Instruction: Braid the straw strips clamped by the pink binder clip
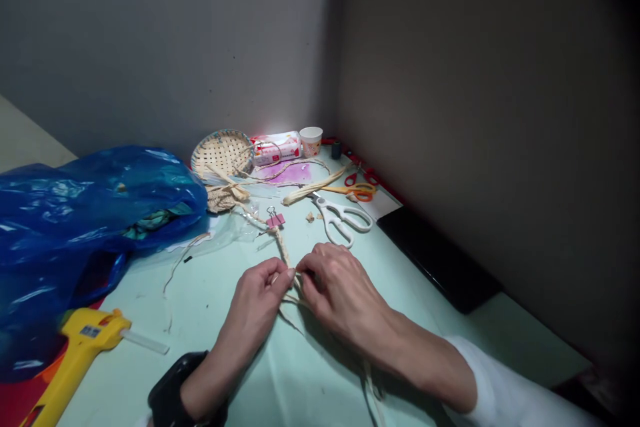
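Note:
A pale braid of plant fibre, like straw or corn husk (281, 245), runs toward me from a pink binder clip (275, 219) gripping its far end. My left hand (260, 290) pinches the near end of the braid between thumb and fingers. Right beside it, my right hand (335, 283) is closed on the loose strands, its fingertips almost touching the left thumb. Thin strand ends (291, 321) hang out below the hands. More pale fibre (371, 390) lies under my right forearm. Part of the braid is hidden by the fingers.
White-handled scissors (336, 219) and orange-handled scissors (365, 192) lie beyond my right hand. A yellow glue gun (83, 343) and a blue plastic bag (100, 207) are at the left. A woven basket (220, 150), a paper cup (311, 141) and a black flat object (440, 260) lie farther off.

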### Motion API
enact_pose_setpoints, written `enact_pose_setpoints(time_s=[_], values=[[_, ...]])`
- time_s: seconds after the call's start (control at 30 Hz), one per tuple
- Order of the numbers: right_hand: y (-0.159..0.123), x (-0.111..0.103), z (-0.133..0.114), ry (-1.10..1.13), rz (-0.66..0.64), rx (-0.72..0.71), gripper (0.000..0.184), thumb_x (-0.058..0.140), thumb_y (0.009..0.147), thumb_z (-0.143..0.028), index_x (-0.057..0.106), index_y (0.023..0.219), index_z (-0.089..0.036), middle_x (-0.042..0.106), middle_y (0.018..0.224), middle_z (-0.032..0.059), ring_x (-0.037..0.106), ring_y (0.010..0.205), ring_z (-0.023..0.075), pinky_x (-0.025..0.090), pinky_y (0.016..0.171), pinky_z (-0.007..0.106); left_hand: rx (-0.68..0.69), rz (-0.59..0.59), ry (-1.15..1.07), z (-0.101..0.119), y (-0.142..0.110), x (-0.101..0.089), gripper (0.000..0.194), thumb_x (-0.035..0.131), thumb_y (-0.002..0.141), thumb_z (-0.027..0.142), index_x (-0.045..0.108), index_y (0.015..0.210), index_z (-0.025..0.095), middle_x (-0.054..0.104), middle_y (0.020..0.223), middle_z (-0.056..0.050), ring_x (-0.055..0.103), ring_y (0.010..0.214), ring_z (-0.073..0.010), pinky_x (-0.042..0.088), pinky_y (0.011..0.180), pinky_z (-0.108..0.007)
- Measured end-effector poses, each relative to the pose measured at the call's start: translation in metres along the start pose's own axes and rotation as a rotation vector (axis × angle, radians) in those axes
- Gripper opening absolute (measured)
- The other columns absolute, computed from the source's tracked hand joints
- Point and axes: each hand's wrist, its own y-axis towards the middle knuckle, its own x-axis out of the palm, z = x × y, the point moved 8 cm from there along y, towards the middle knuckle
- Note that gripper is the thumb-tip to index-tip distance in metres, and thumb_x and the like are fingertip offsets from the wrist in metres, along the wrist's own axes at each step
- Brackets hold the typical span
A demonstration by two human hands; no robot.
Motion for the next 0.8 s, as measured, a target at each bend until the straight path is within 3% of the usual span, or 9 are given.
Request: enact_pose_setpoints(time_s=[0.2,0.43,0.63,0.8], values=[[-0.005,0.006,-0.018,-0.237,0.031,-0.057,0.018,0.044,0.087,-0.014,0.063,0.085,-0.015,0.058,0.084,0.0075,0.049,0.079,0.0211,0.033,0.078,0.037,0.063,-0.009,-0.013,0.0,0.001,0.002,0.032,0.051,0.083,0.042,0.044,0.062,0.018,0.038,0.057,0.005,0.032,0.055,-0.0099,0.025,0.049,-0.022],[-0.017,0.011,-0.044,-0.431,0.13,-0.229,0.006,0.057,0.071,-0.012,0.06,0.076,-0.014,0.056,0.075,0.0087,0.044,0.071,0.0225,0.03,0.071,0.038,-0.092,-0.116,-0.238,-0.01,-0.002,0.011,0.031,0.054,0.079,0.042,0.04,0.062,0.02,0.032,0.047,0.009,0.024,0.042,-0.0063,0.018,0.04,-0.02],[-0.021,0.02,-0.056,-0.643,0.27,-0.341,0.017,0.051,0.069,-0.005,0.063,0.078,-0.012,0.053,0.069,0.0082,0.039,0.065,0.0212,0.026,0.064,0.037,-0.11,-0.158,-0.294,-0.004,-0.005,0.013,0.029,0.053,0.081,0.044,0.044,0.068,0.02,0.035,0.044,0.009,0.026,0.038,-0.0063,0.018,0.038,-0.02],[-0.021,0.024,-0.054,-0.538,0.169,-0.316,0.014,0.052,0.074,-0.008,0.064,0.081,-0.012,0.056,0.075,0.0098,0.042,0.07,0.022,0.03,0.066,0.038,-0.08,-0.17,-0.399,-0.005,-0.005,0.011,0.03,0.049,0.086,0.038,0.044,0.064,0.018,0.038,0.049,0.006,0.031,0.042,-0.0066,0.024,0.041,-0.02]])
